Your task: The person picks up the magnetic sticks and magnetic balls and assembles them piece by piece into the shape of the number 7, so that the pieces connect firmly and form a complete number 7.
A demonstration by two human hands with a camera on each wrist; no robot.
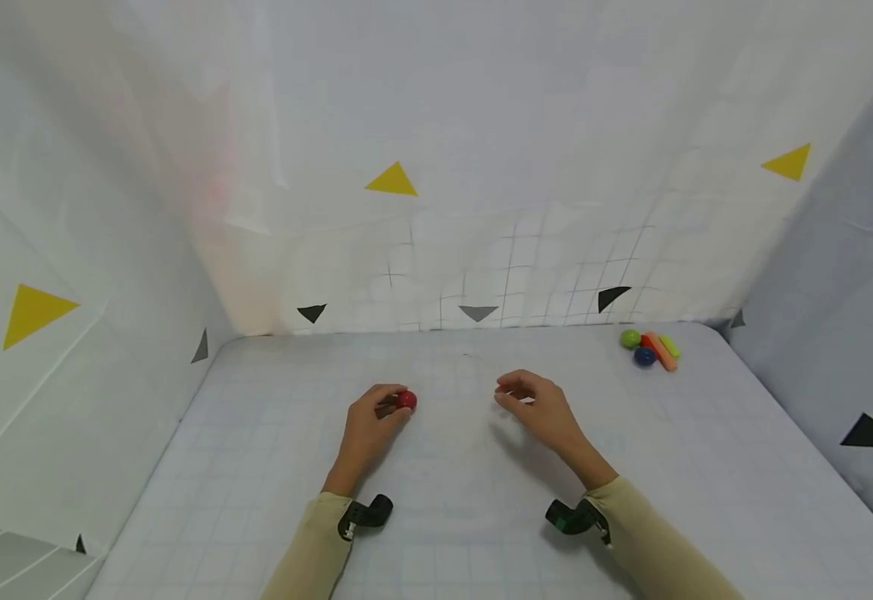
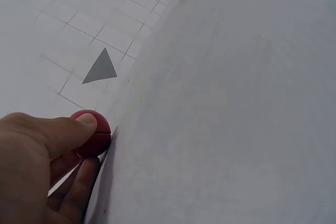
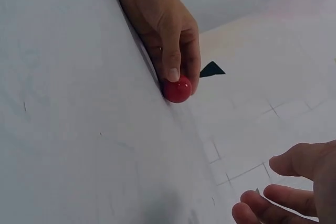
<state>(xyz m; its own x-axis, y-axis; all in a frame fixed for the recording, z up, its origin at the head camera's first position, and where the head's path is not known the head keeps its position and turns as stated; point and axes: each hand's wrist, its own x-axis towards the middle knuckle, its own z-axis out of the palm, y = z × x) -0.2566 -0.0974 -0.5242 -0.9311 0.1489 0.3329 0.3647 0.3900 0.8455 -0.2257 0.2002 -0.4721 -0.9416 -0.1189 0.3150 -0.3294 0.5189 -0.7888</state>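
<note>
Left hand (image 1: 367,429): thumb and fingers pinching red ball (image 1: 407,400).
Red ball: 2 o'clock of that hand; can't tell if it touches table (image 1: 466,533).
Right hand (image 1: 544,412): 3 o'clock of ball, fingers loosely curved, nothing held.
Far cluster: green ball (image 1: 630,338), dark blue ball (image 1: 644,357), orange stick (image 1: 662,354); 2 o'clock of right hand.
Risk: off-centre thumb pressure could squirt ball out, rolling.
</note>
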